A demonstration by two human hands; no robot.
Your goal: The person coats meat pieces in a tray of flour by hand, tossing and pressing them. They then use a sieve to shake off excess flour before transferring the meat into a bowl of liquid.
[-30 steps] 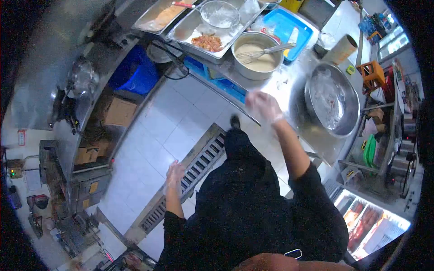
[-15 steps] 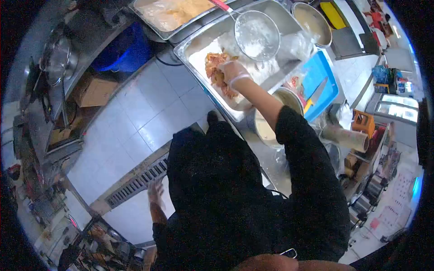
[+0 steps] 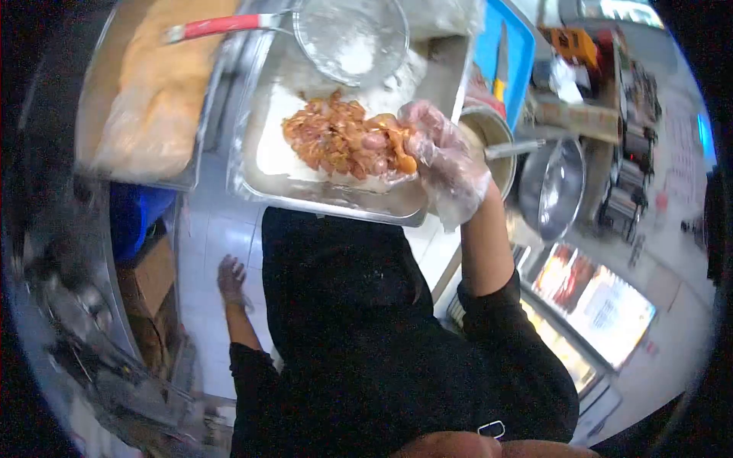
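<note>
A pile of raw marinated meat pieces point(image 3: 328, 137) lies on white flour point(image 3: 273, 149) in a deep metal tray point(image 3: 305, 191). My right hand point(image 3: 450, 156), in a clear plastic glove, is at the tray's right side with its fingers curled round an orange-brown piece of meat at the pile's edge. A round sieve point(image 3: 355, 53) dusted with flour rests over the back of the tray, its red handle point(image 3: 225, 27) pointing left. Low on the left, my left hand point(image 3: 231, 278), also gloved, hangs over the floor, fingers apart and holding nothing.
To the left stands another tray of orange-tan crumbs point(image 3: 164, 84) partly under plastic. A blue tray point(image 3: 515, 57) with a yellow-handled knife point(image 3: 501, 69) is at the right, near a pot point(image 3: 489, 122) and a metal bowl point(image 3: 551, 187). A blue bin point(image 3: 134, 214) sits below left.
My view has turned and come closer to the tray. My right hand has moved from over the meat to its right edge. My left hand still hangs low, now higher in view.
</note>
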